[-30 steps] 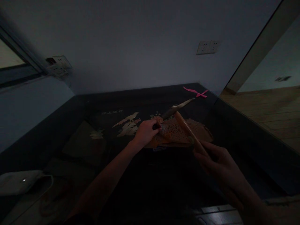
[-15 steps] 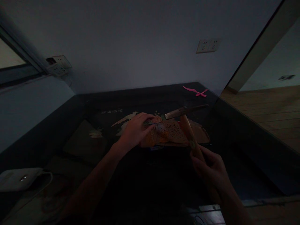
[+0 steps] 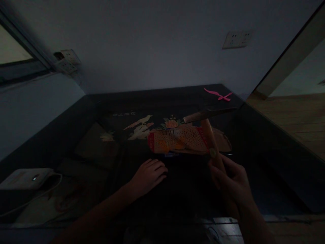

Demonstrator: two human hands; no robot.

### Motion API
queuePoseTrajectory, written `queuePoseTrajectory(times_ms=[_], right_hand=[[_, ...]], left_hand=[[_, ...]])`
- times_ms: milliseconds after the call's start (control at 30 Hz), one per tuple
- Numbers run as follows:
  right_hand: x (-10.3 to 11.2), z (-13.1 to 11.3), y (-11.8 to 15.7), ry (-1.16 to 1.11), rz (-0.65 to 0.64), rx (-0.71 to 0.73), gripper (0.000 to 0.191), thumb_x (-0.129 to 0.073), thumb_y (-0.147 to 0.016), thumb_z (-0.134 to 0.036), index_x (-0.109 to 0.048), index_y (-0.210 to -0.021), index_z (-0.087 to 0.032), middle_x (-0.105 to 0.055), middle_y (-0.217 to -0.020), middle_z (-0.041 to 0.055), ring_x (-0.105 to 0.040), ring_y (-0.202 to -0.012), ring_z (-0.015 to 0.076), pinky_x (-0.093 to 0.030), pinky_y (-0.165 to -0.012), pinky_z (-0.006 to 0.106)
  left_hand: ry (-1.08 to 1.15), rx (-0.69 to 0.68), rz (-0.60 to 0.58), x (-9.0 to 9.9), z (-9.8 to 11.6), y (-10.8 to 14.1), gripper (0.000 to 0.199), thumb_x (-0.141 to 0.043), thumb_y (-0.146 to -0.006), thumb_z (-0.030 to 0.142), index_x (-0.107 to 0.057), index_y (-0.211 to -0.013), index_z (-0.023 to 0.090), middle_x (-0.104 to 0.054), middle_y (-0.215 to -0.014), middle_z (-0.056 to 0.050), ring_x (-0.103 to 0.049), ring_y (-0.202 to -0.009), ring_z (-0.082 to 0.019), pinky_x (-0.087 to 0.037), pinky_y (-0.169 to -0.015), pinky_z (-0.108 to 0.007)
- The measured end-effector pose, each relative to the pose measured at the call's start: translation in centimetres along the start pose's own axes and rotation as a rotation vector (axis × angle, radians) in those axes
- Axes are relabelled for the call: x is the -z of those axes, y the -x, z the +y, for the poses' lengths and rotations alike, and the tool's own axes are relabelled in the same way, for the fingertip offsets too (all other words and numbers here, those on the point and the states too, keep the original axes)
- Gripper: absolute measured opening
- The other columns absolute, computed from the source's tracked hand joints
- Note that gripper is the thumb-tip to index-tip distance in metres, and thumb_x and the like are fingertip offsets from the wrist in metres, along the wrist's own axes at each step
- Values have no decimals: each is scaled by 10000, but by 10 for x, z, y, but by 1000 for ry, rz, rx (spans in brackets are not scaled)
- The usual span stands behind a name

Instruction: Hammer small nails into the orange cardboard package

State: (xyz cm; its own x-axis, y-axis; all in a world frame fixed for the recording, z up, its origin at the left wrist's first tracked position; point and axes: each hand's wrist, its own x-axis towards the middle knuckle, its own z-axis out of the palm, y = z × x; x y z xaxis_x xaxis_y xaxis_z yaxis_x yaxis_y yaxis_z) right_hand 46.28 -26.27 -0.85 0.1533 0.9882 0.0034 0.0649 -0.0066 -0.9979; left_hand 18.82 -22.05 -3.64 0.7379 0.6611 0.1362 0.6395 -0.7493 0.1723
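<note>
My right hand [image 3: 231, 179] is closed around the wooden handle of a hammer [image 3: 209, 135], whose metal head is raised at the far end. Below and behind the handle lies a brown cardboard piece [image 3: 175, 139] with dark dots, orange patches and red bands. It rests on the dark table [image 3: 177, 189], and its right part is partly covered by the hammer. In front of the cardboard, to the left, my left hand [image 3: 151, 174] lies on the tabletop, apart from it, with loosely bent fingers and nothing visible in them.
Bird and flower pictures [image 3: 139, 127] decorate the tabletop behind the cardboard. A pink ribbon [image 3: 220, 96] lies at the back right corner. At the left is a white device [image 3: 27, 178] with a cable. Wall sockets [image 3: 236, 39] sit above the table. The light is dim.
My left hand has let go of the cardboard's left end and drawn back toward me onto the table, uncovering a red band. My right hand still grips the raised hammer.
</note>
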Motion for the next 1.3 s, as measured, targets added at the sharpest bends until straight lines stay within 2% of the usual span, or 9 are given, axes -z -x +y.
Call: queuePoseTrajectory(times_ms=[233,533,767,933,1067,1300], right_hand=[[-1,-3,0,-7,2,14,360,-687,-731,-345,-642,-1044,-173,-579,-670,-3,-455,-394,82,-384,-323,197],[-1,-5,1,4,-6,-10,412,-678,-737,-366,-616,-1089,-163,-557,-642,-9,-443,-393,90,-374,-323,208],[-1,-4,0,6,0,-14,378,-682,-738,-364,-636,-1071,-192,-592,-676,-10,-458,-397,84,-387,-341,200],[-1,-4,1,-7,-15,-11,400,-685,-729,-377,-635,-1068,-172,-571,-644,-10,-442,-382,84,-370,-323,201],[-1,-5,1,-24,-6,-26,403,-693,-724,-371,-630,-1067,-168,-546,-628,-16,-447,-401,86,-372,-328,197],[-2,-4,-1,-20,-15,-16,396,-692,-722,-360,-628,-1058,-160,-569,-650,-8,-431,-380,71,-365,-317,189]], left_hand=[[-54,12,-55,-4,-7,-2,116,-483,-901,220,-597,-921,204,-628,-932,-18,-555,-856,-164,-379,-746,-302],[-105,-28,-50,-6,-2,-2,128,-449,-914,188,-576,-898,180,-627,-897,-34,-559,-837,-169,-391,-751,-304],[221,92,13,17,4,1,113,-481,-894,179,-593,-900,175,-662,-862,-27,-604,-803,-145,-463,-741,-268],[497,159,143,26,8,-1,123,-509,-862,161,-623,-900,188,-654,-894,-33,-616,-822,-131,-498,-736,-243],[616,187,244,34,12,-3,98,-560,-830,172,-650,-867,188,-663,-879,-48,-627,-821,-146,-517,-744,-266],[899,293,279,51,18,-7,99,-615,-794,176,-639,-889,167,-663,-830,-42,-656,-761,-140,-553,-730,-266]])
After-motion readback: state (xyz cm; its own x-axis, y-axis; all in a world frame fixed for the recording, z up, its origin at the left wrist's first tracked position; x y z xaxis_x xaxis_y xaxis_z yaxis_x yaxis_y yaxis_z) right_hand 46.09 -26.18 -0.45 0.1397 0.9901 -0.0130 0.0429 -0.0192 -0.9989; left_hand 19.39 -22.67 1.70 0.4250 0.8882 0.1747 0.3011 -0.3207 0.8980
